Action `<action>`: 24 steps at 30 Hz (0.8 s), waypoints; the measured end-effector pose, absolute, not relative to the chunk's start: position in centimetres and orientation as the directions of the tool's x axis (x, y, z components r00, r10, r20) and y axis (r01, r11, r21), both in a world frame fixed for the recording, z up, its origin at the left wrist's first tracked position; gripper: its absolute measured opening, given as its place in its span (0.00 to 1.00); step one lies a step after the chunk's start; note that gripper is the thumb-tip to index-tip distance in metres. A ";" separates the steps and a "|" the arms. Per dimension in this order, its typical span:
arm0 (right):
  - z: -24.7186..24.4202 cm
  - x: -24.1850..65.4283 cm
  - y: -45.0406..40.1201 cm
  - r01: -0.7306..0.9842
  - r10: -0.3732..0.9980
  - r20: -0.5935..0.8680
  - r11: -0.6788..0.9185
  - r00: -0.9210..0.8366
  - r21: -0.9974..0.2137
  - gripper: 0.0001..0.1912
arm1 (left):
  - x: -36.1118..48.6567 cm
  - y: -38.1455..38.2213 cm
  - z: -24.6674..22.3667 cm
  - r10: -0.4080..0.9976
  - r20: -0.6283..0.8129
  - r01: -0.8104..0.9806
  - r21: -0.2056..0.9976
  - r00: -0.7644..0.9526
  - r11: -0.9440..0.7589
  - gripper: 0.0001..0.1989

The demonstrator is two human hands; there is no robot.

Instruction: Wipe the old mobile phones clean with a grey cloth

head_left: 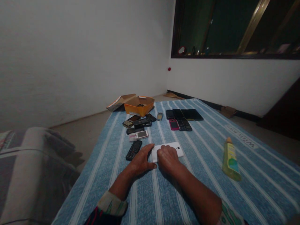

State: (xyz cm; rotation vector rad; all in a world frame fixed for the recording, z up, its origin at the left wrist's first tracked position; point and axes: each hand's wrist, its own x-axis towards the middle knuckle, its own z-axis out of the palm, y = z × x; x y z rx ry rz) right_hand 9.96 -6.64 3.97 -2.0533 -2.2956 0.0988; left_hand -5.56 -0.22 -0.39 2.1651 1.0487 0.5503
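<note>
A white smartphone (174,149) lies back up on the striped cloth, its camera toward the right end. My left hand (140,160) grips the phone's left end, thumb at the near edge and fingers at the far edge. My right hand (168,158) is closed in a fist and rests on the phone's back. What the fist may hold is hidden. Just left of my left hand lies a black keypad phone (134,150). Beyond it are a pink-and-white phone (138,134) and several other keypad phones in a loose pile.
An open orange box (138,109) stands at the far left with something dark inside. Dark phones and tablets (192,114) lie farther back, beside a pink phone (173,124). A yellow-green bottle (231,161) lies to the right on the striped cloth (201,193).
</note>
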 end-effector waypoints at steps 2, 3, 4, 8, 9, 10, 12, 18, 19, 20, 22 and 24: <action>4.0 9.5 -6.2 0.987 0.992 0.003 0.125 -0.126 -0.097 0.13 | -5.6 -0.2 -0.5 0.800 0.093 0.520 0.715 0.593 -0.468 0.43; 4.1 9.4 -5.9 0.987 0.992 0.003 0.124 -0.124 -0.099 0.13 | -5.6 -0.2 -0.5 0.799 0.096 0.517 0.715 0.594 -0.470 0.43; 4.2 9.3 -5.6 0.988 0.993 0.003 0.116 -0.116 -0.100 0.13 | -5.6 -0.2 -0.4 0.798 0.098 0.516 0.716 0.594 -0.471 0.43; 4.6 9.8 -4.4 0.994 0.998 0.015 0.062 -0.061 -0.091 0.14 | -5.6 -0.3 -0.1 0.806 0.086 0.520 0.723 0.585 -0.455 0.44; 4.6 10.0 -4.3 0.995 0.999 0.016 0.049 -0.048 -0.086 0.15 | -5.5 -0.4 0.0 0.809 0.085 0.522 0.724 0.582 -0.451 0.44; 4.6 10.4 -4.3 0.996 0.999 0.015 0.037 -0.036 -0.080 0.15 | -5.5 -0.4 0.0 0.810 0.085 0.524 0.723 0.580 -0.451 0.44; 4.6 11.0 -4.6 0.998 1.000 0.008 0.019 -0.019 -0.067 0.15 | -5.5 -0.4 0.0 0.809 0.090 0.524 0.720 0.580 -0.456 0.44; 3.9 11.6 -7.1 0.997 0.999 -0.017 0.045 -0.046 -0.060 0.13 | -5.5 -0.4 0.0 0.815 0.071 0.535 0.722 0.575 -0.440 0.44; 3.8 11.4 -7.5 0.996 0.998 -0.018 0.056 -0.057 -0.069 0.13 | -5.5 -0.4 0.0 0.817 0.064 0.538 0.722 0.573 -0.434 0.44; 3.7 11.2 -7.8 0.995 0.997 -0.018 0.067 -0.069 -0.079 0.12 | -5.5 -0.4 0.0 0.818 0.062 0.539 0.723 0.571 -0.431 0.44; 3.5 10.7 -8.2 0.991 0.995 -0.008 0.094 -0.095 -0.100 0.12 | -5.5 -0.4 -0.1 0.815 0.069 0.532 0.725 0.576 -0.438 0.44; 3.4 10.4 -8.3 0.988 0.994 -0.002 0.110 -0.111 -0.111 0.12 | -5.5 -0.4 -0.2 0.807 0.086 0.521 0.723 0.584 -0.454 0.43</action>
